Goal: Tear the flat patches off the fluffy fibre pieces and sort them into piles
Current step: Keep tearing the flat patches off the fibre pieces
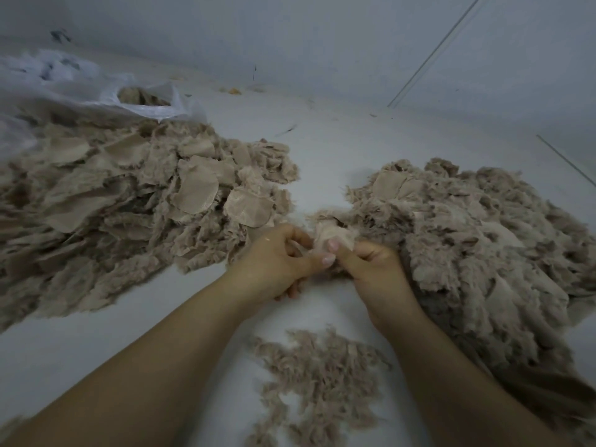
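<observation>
Left hand: I see my left hand at the centre of the view, fingers curled, thumb pressed onto the fibre piece from its 9 o'clock side, so it is gripping that piece.
Right hand: my right hand sits touching the left at its 3 o'clock, thumb up on the same piece, fingers curled round its fluffy edge; it is holding too.
Fibre piece: pinched between both thumbs just above the floor, its pale flat patch facing me, its far edge against the right pile.
Left pile: a big heap at 9 to 10 o'clock, fluffy pieces with many flat patches showing on top.
Right pile: a second heap at 2 to 4 o'clock, mostly fluff, a few patches at its top.
Near pile: loose fluff scraps at 6 o'clock, between my forearms.
Bag: a white sack at 10 o'clock behind the left pile, some fibre visible in its mouth.
Floor: pale grey floor under everything.
</observation>
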{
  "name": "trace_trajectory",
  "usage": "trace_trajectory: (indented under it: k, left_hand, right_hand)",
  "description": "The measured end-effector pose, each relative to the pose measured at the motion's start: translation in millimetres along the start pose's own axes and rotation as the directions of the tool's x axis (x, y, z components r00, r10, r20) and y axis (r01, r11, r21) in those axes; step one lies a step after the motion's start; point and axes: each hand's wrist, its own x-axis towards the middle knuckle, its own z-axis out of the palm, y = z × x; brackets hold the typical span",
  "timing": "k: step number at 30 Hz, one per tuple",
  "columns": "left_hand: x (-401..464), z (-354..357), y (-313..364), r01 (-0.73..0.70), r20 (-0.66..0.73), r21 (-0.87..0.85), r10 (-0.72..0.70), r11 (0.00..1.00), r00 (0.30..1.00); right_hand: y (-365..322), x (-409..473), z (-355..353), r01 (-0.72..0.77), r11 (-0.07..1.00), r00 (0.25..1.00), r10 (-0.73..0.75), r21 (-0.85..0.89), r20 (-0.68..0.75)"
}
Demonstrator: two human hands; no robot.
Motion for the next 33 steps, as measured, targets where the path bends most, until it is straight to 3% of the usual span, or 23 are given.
trace_trajectory:
  k: [3, 12, 18, 20, 22, 25, 27, 30, 33]
  left_hand:
    - [0.4, 8.9, -2.3, -0.075, -0.011, -0.059, 0.075, 0.995, 0.997]
    - [2.8, -0.1, -7.2, -0.015, 0.142, -0.203, 0.044, 0.979, 0.989]
    - [5.3, -10.1, -10.3, -0.054, 0.179, -0.170, 0.085, 0.984, 0.980]
    - [3.8, -15.6, -10.6, -0.050, 0.275, -0.136, 0.086, 0.989, 0.958]
    - [1.1, -23.2, -10.8, -0.007, 0.452, -0.068, 0.037, 0.998, 0.891]
    - [-3.6, -30.8, -7.4, 0.011, 0.566, 0.073, -0.051, 0.997, 0.823]
    - [-3.0, -28.3, -4.1, 0.035, 0.485, 0.072, -0.065, 0.997, 0.872]
    - [2.5, -15.1, -4.5, 0.028, 0.191, 0.047, -0.037, 0.998, 0.981]
    - [3.4, -1.5, -6.6, -0.048, 0.103, 0.090, 0.039, 0.995, 0.994]
  right_hand:
    - [3.4, 1.0, -2.9, -0.009, 0.999, 1.000, 0.009, 0.045, -0.005]
    - [4.7, 3.7, -8.7, -0.061, 0.991, 0.997, 0.066, 0.116, -0.036]
    - [3.1, 1.9, -4.9, -0.041, 0.992, 0.997, 0.049, 0.117, -0.063]
    - [2.6, 2.3, -5.1, -0.047, 0.993, 0.994, 0.058, 0.112, -0.095]
    - [1.7, 2.9, -5.9, -0.058, 0.991, 0.989, 0.074, 0.124, -0.130]
    - [2.7, 2.5, -6.2, -0.047, 0.989, 0.996, 0.056, 0.140, -0.062]
    - [3.5, 2.7, -7.1, -0.027, 0.993, 0.999, 0.029, 0.118, -0.013]
    - [2.8, 3.8, -8.1, -0.017, 0.991, 1.000, 0.015, 0.133, 0.022]
    - [2.8, 3.2, -7.5, -0.034, 0.987, 0.998, 0.026, 0.157, 0.053]
